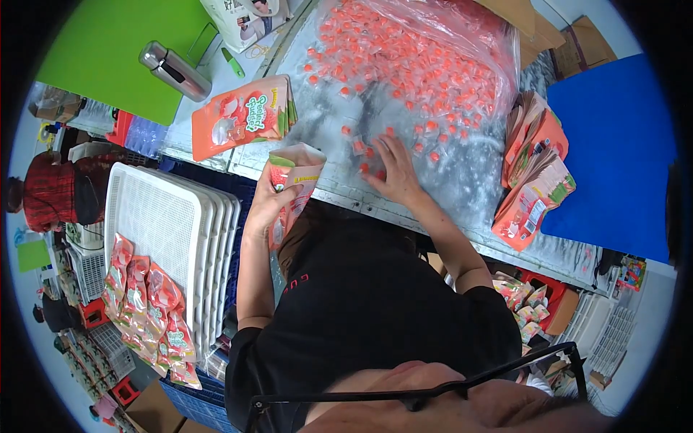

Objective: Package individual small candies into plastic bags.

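My left hand [266,207] grips a red snack pouch [297,173] by its side, in front of the table's edge. The pouch's top gapes open toward the table. With fingers spread, my right hand [397,172] rests on the tabletop [325,123]. A few small clear-wrapped candies [359,146] with orange-red centres lie at its fingertips; whether any is under the palm is hidden. Farther back spreads a large pile of the same candies [426,68], partly beneath a clear pink plastic bag [484,29]. A stack of flat pouches [242,119] lies beyond my left hand.
More flat pouches [530,173] fan out at the right, beside a blue panel [613,159]. A steel thermos [173,71] and a green-handled knife [232,63] lie back left. Stacked white trays [155,209] at left carry filled pouches [148,303]. Other people [68,187] are farther left.
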A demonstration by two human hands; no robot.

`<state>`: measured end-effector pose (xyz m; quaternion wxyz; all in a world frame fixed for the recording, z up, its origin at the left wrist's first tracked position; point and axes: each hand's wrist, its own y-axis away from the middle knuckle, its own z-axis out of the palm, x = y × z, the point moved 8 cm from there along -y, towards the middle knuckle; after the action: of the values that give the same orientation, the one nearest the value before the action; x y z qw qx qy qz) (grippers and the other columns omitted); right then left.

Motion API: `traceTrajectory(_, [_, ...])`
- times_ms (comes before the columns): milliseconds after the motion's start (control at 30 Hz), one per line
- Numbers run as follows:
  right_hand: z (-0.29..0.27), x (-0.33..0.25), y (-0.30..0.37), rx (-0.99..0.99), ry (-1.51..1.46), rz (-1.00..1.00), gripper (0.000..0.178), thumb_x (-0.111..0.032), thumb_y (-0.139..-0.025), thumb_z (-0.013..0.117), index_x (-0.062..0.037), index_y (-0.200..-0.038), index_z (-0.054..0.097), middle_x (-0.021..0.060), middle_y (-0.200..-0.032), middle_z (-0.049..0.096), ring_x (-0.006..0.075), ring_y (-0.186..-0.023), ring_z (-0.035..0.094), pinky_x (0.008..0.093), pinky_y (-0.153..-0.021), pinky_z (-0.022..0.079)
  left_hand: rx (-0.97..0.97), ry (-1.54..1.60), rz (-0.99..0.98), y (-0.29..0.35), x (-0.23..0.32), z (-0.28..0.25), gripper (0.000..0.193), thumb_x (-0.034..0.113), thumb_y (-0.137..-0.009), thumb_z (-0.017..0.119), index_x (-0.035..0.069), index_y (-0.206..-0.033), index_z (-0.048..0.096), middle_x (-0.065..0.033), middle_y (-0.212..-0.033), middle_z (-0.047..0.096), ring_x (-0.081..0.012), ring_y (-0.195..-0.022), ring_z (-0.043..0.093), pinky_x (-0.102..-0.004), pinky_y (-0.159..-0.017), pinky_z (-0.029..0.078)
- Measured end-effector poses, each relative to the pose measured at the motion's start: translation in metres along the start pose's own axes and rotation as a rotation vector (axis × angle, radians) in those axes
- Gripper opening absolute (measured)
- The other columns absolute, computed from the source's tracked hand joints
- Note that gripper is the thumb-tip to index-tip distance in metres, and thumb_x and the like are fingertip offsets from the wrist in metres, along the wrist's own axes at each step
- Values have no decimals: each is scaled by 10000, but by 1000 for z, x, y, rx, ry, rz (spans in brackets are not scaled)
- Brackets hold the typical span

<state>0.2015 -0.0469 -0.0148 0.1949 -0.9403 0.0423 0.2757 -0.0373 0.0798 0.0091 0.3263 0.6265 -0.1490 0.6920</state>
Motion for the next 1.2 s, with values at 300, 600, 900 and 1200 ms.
traceTrajectory(300, [35, -13, -10, -98, 193, -38, 845, -383, -725, 775, -123, -1441, 410, 145, -1489, 365, 371, -1349, 339, 556, -1113, 249, -1, -3, -5, -2, -3, 2, 617, -88, -719, 648, 44, -1298, 481, -24, -1147, 570, -127, -1095, 526, -301, -987, 407])
traceTrajectory(600, [4, 17, -4, -137, 187, 15, 887, -431, -762, 740, -113, -1491, 345, 154, -1557, 283, 359, -1458, 192, 556, -1160, 155, 21, -43, -40, 0, -7, -5, 617, -87, -722, 651, 32, -1302, 476, -33, -1147, 574, -129, -1093, 530, -290, -987, 401])
traceTrajectory(900, [-17, 36, 9, -44, -371, 163, 834, -349, -808, 705, -59, -1490, 322, 181, -1555, 281, 360, -1463, 188, 509, -1167, 191, 30, -52, -16, 0, 1, -3, 586, -99, -741, 646, 28, -1289, 482, -42, -1140, 588, -131, -1075, 549, -294, -964, 425])
traceTrajectory(1200, [-8, 21, -7, -155, -16, -16, 839, -293, -727, 754, -95, -1458, 393, 151, -1487, 352, 401, -1385, 285, 527, -1141, 244, 23, -11, -16, 2, 4, -3, 566, -98, -740, 639, 35, -1268, 486, -31, -1109, 580, -127, -1074, 540, -281, -972, 410])
